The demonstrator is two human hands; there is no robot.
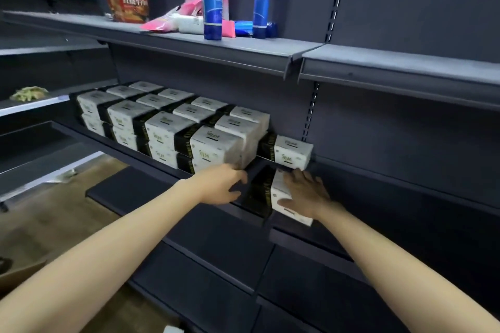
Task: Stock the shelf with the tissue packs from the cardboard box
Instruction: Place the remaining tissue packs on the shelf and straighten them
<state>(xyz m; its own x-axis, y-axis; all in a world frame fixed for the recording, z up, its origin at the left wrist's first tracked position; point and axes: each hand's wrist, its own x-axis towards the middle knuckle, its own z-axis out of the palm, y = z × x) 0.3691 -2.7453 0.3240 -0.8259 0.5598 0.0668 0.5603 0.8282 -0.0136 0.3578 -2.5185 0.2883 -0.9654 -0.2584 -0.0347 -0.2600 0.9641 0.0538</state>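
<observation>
Most of the shelf (pixel 151 147) is already filled — tissue packs (pixel 167 127) stacked two high in rows, one lone pack (pixel 293 154) at the right end. The right hand (pixel 305 192) has its grip curled around another pack (pixel 278 192), easing it in; the left hand (pixel 221 184) steadies its dark end, fingers loosely bent. A corner of the cardboard box (pixel 19 276) shows — contents hidden.

White-and-black tissue packs (pixel 173 121) stacked two-high in rows fill the dark shelf (pixel 151 159).
</observation>
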